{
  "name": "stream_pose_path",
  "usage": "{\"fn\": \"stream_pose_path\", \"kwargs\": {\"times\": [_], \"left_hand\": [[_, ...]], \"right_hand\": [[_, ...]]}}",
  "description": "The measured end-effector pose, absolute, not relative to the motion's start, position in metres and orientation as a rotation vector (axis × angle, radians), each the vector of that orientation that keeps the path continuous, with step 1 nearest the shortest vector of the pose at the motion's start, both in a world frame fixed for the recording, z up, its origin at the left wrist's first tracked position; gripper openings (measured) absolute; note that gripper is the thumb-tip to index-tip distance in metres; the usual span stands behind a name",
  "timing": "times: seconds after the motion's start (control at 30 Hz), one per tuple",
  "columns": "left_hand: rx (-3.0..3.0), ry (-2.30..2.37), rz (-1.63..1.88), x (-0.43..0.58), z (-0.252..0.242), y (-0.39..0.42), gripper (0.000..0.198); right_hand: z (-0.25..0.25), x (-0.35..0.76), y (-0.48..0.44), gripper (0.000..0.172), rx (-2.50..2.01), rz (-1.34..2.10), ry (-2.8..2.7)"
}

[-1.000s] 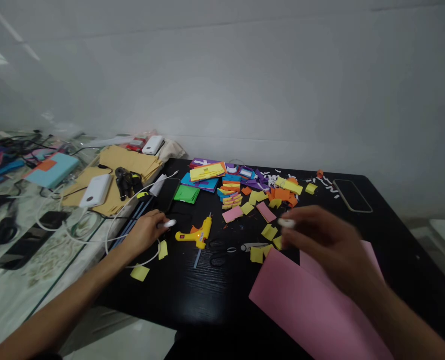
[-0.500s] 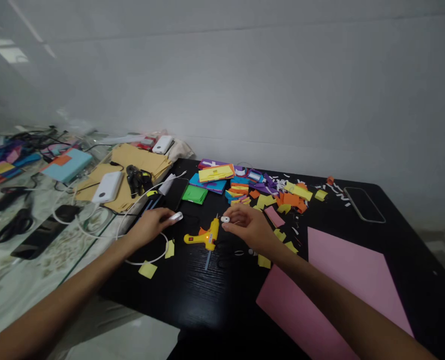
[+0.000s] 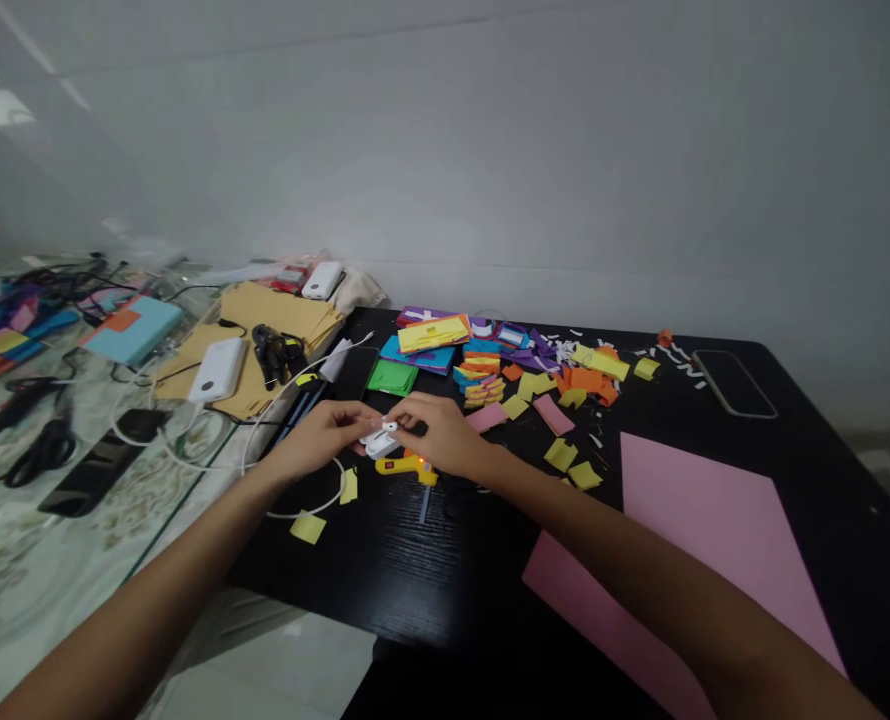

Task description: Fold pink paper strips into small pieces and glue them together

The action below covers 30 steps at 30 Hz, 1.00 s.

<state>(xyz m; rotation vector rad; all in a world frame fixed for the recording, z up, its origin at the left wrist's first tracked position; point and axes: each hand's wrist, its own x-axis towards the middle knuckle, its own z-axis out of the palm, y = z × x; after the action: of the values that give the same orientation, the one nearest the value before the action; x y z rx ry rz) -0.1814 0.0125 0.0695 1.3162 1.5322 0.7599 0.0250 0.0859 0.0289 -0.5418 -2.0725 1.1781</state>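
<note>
My left hand point(image 3: 317, 436) is closed on a small white earbud case point(image 3: 379, 444), held above the black table. Fingers of my right hand point(image 3: 445, 432) pinch a white earbud point(image 3: 390, 427) right at the case; whether it sits inside is too small to tell. Just below both hands lies a yellow glue gun point(image 3: 398, 466) with a small orange light, its front part hidden by my right hand. A pale glue stick point(image 3: 425, 504) juts out of its back end.
Folded coloured papers point(image 3: 434, 334) and paper scraps point(image 3: 584, 379) spread along the back. Pink sheets point(image 3: 704, 510) and a phone point(image 3: 735, 384) lie right. On the left glass table are a white power bank point(image 3: 218, 370), cables and brown envelopes point(image 3: 287, 310). A white cable point(image 3: 287, 515) loops near my left wrist.
My hands have come together over the glue gun. The right hand moved left with the earbud, and the left hand moved slightly right with the case. The view shifted a little.
</note>
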Motion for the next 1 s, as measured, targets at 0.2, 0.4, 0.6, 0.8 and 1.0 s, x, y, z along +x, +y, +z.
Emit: {"fn": "stream_pose_path", "kwargs": {"times": [0.2,0.4,0.6,0.8,1.0], "left_hand": [[1.219,1.462,0.738,-0.170,0.080,0.010,0.041],[1.165,1.425,0.735,-0.163,0.083,0.009,0.044],[1.094,1.378,0.755,-0.159,0.086,0.008,0.046],[1.212,1.450,0.736,-0.171,0.079,0.011,0.051],[1.493,1.705,0.763,-0.208,0.069,0.021,0.049]], "right_hand": [[0.039,0.045,0.089,0.019,-0.369,0.962,-2.296],[0.044,0.056,0.087,0.024,-0.369,0.983,-2.289],[0.045,0.063,0.079,0.028,-0.355,1.064,-2.218],[0.046,0.119,0.052,0.038,-0.587,1.272,-1.987],[0.037,0.246,0.003,0.032,-1.196,1.235,-1.595]]}}
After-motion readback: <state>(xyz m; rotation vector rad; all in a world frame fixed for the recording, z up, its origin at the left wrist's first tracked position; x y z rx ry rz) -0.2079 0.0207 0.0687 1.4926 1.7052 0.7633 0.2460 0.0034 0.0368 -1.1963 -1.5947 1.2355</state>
